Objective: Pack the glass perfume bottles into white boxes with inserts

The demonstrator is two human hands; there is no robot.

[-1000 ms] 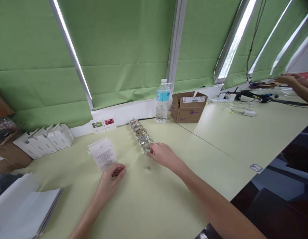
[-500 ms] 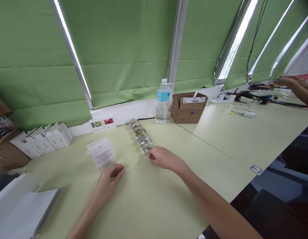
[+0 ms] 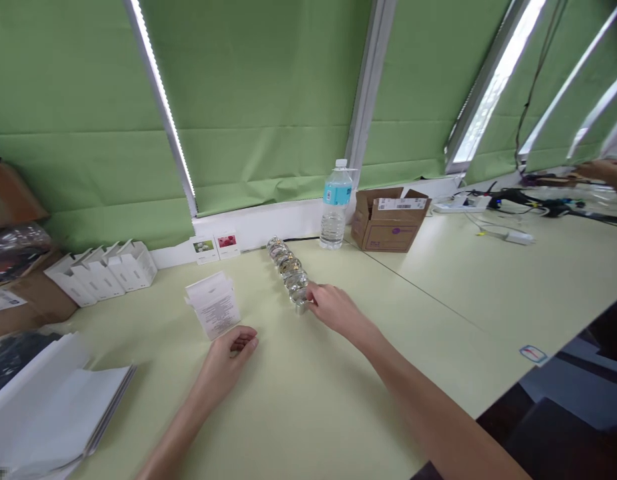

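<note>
A row of small round glass bottles [image 3: 290,265] runs toward me on the table. At its near end is a bottle with a silver cap [image 3: 301,307]. My right hand [image 3: 333,308] is closed at that end bottle, its thumb and fingertips against the bottle's right side by the cap. My fingers partly cover this bottle. My left hand [image 3: 232,357] rests on the table with fingers loosely curled, thumb apart, and nothing inside. Just beyond it stands an open white carton [image 3: 214,307] with printed text, its flap up.
Several white boxes [image 3: 101,272] and two picture cards [image 3: 215,247] line the back. A water bottle [image 3: 334,210] and an open cardboard box [image 3: 391,223] stand behind. White folders [image 3: 63,407] lie at left; cables [image 3: 528,200] and another person's hand [image 3: 606,175] are far right.
My right hand has moved slightly forward, and its fingers now touch the end bottle near the cap. My left hand stays beside the carton. The camera view has turned a little left.
</note>
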